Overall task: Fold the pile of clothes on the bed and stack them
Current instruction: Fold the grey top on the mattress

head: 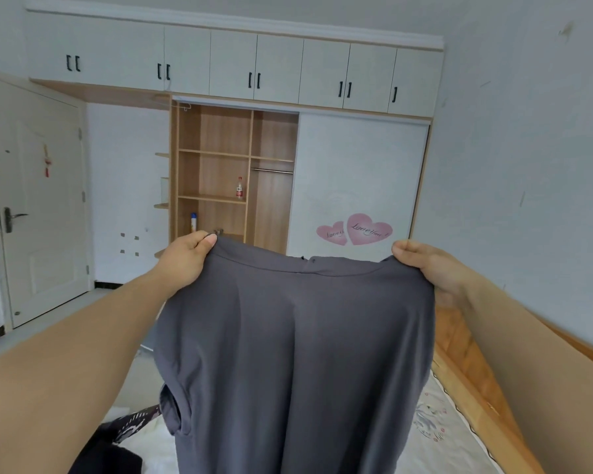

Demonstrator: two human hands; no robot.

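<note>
A dark grey T-shirt (295, 354) hangs in the air in front of the person, held up by its 2 shoulders above the bed (452, 436). The left hand (185, 254) pinches the left shoulder between thumb and curled fingers; the right hand (428, 265) grips the right shoulder the same way (neckline sagging between them). The hem drops out of view at the bottom. Dark patterned clothes (127, 436) lie on the mattress at lower left. Behind stands an open wardrobe (220, 172) holding 1 bottle (239, 188).
</note>
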